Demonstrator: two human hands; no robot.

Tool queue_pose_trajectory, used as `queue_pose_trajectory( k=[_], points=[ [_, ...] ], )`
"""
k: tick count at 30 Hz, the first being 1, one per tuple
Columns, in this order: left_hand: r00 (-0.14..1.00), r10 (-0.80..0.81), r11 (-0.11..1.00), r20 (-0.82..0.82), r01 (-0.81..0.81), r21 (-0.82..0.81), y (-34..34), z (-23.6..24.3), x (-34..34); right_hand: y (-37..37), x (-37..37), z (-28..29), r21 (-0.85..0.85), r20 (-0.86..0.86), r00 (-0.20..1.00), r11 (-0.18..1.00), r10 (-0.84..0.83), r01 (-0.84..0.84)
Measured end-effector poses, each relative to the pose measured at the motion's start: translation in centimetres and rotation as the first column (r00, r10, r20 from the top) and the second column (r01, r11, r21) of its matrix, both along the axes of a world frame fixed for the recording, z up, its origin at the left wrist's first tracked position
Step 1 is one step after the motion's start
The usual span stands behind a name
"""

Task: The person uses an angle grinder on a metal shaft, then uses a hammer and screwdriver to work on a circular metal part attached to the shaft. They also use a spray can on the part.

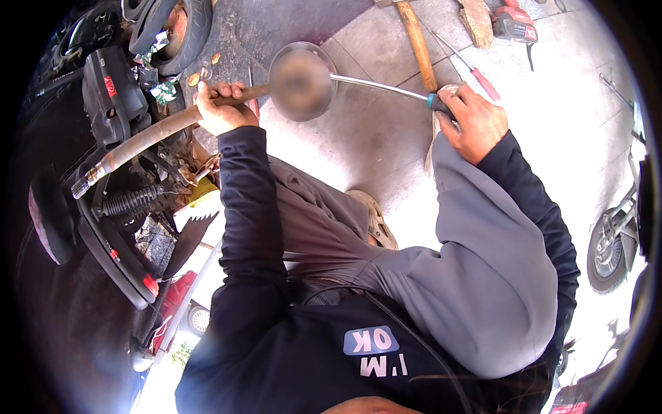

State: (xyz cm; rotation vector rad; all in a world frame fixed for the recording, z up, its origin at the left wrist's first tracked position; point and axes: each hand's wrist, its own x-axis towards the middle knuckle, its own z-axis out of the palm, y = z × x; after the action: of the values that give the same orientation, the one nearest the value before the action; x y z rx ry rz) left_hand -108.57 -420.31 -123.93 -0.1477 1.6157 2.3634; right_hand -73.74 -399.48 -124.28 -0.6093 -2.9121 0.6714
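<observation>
My left hand (229, 109) is closed round a long rusty metal shaft (152, 132) that has a splined end. At the shaft's other end is a round cup-shaped head (301, 81); its inside is blurred. In my right hand (477, 123) I grip the blue and black handle of a long screwdriver (379, 85). Its steel blade runs left to the right rim of the cup-shaped head. Whether the tip is wedged in or only touches the rim, I cannot tell.
Beyond my right hand lie a wooden-handled hammer (416, 45), a red-handled screwdriver (487, 84), a wood block (476, 23) and a red and black power tool (515, 26). Tyres (196, 34) and a coil-spring shock absorber (129, 201) crowd the left. A wheel (608, 259) stands far right.
</observation>
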Motion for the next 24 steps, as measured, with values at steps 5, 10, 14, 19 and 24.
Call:
queue_pose_trajectory(
  k=[5, 10, 14, 19, 24],
  points=[
    [0.998, 0.053, 0.999, -0.033, -0.053, -0.01, -1.6, -1.2, -1.9, -0.1, -0.9, 1.1, -0.089, 0.039, 0.998, 0.995, 0.051, -0.047],
    [0.999, -0.005, 0.999, -0.04, 0.003, -0.033, -0.3, -1.1, -1.2, -1.2, -0.2, 1.2, -0.15, 0.076, 0.996, 0.988, 0.046, -0.034],
    [0.998, 0.051, 0.997, -0.03, -0.052, -0.057, -0.1, -0.3, -0.6, -1.3, -0.1, 0.9, -0.193, 0.062, 0.998, 0.981, 0.013, 0.0],
    [0.991, 0.132, 0.986, -0.012, -0.132, -0.098, 0.8, 0.2, -0.4, -1.1, -0.3, 1.4, -0.299, 0.07, 0.997, 0.952, -0.04, 0.059],
    [0.978, 0.201, 0.976, -0.054, -0.205, -0.078, 0.7, -0.4, 0.2, -0.7, -0.3, 1.7, -0.388, 0.061, 0.996, 0.918, -0.06, 0.079]
  ],
)
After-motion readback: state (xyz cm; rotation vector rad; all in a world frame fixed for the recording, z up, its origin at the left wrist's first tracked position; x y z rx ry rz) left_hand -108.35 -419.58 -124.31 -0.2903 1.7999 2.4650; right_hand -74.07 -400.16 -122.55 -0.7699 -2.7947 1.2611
